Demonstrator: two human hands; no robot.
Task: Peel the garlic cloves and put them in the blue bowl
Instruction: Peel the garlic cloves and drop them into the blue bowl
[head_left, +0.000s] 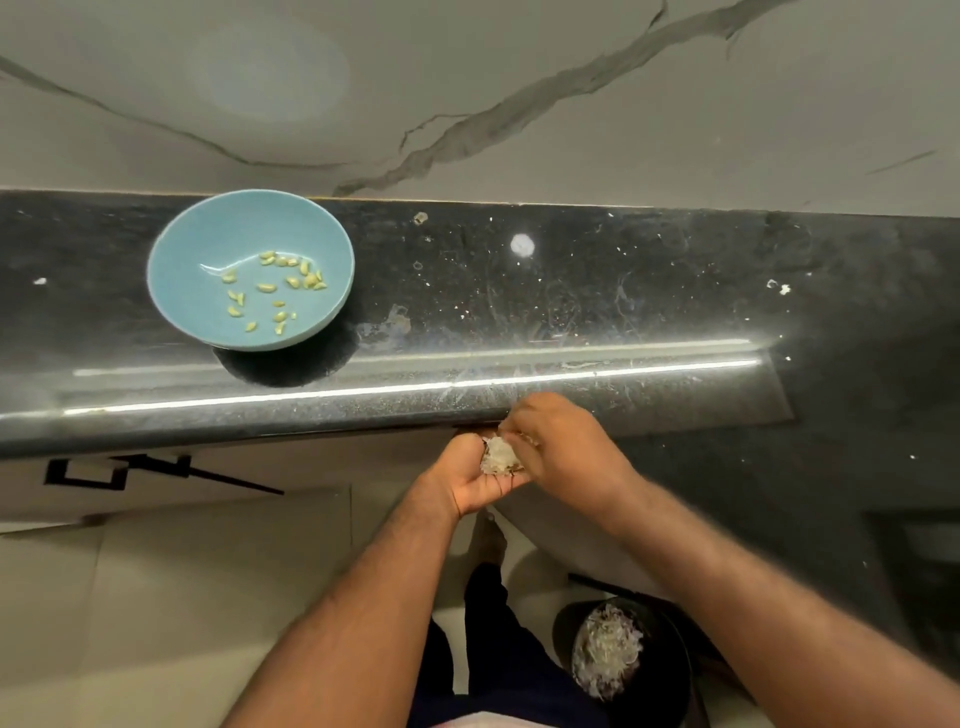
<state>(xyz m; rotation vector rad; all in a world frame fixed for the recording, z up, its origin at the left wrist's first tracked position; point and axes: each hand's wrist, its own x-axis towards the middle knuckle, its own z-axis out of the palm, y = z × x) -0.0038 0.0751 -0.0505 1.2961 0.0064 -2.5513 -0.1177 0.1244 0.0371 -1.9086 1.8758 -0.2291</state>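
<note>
A: Garlic (500, 456)?
B: Left hand (475, 480) cups it, fingers curled; right hand (563, 441) pinches its skin. Held off the counter (623, 291), likely so peel falls toward the bin (670, 670). Blue bowl (208, 244) well left.

- Cups papery-skinned garlic (500, 456) in left hand (475, 480), palm up, just off the front edge of black counter (623, 291).
- Pinches at the garlic's skin from above with right hand (566, 441); fingertips blurred.
- Shows blue bowl (208, 234) on the counter's left side, near marble wall (467, 78), well apart from both hands.
- Shows peeled cloves (270, 286) scattered inside the bowl.
- Shows black bin (670, 660) on the floor at lower right, pale peels (605, 649) inside.
</note>
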